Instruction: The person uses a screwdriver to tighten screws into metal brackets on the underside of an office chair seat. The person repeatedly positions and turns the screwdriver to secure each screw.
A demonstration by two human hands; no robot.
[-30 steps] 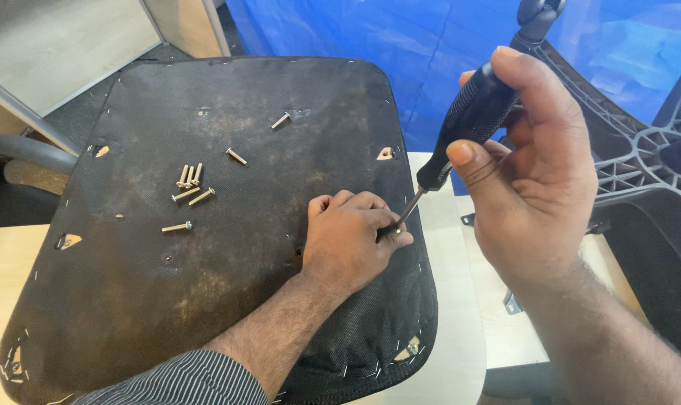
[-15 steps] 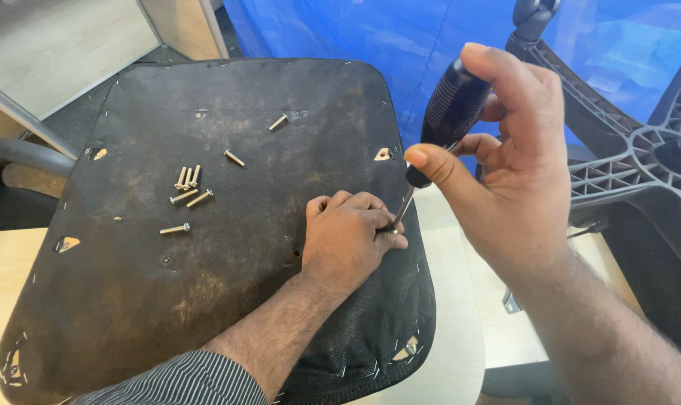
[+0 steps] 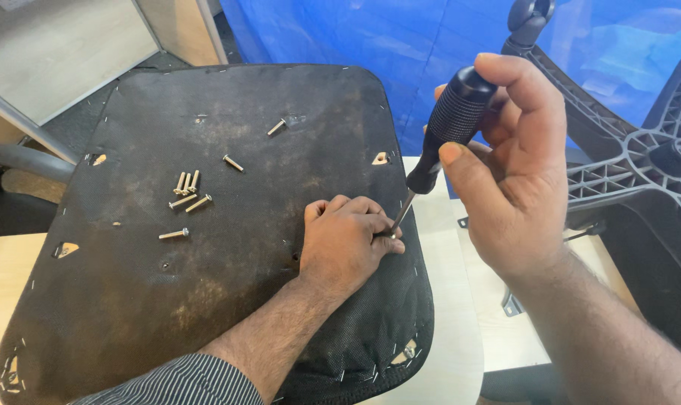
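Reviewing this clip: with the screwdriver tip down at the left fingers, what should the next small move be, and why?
Probably turn the screwdriver with the right hand. Its tip already meets the left hand fingertips pinched on the seat underside, though whatever they steady is hidden. Loose screws lie apart, so nothing needs fetching.

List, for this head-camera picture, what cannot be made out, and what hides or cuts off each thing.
- Head view: the tip of the screwdriver and whatever it meets are hidden behind the fingers of the left hand.
- The seat underside is cut off by the bottom edge.
- The chair base is cut off by the right edge.
- The heads of the loose screws are too small to tell.
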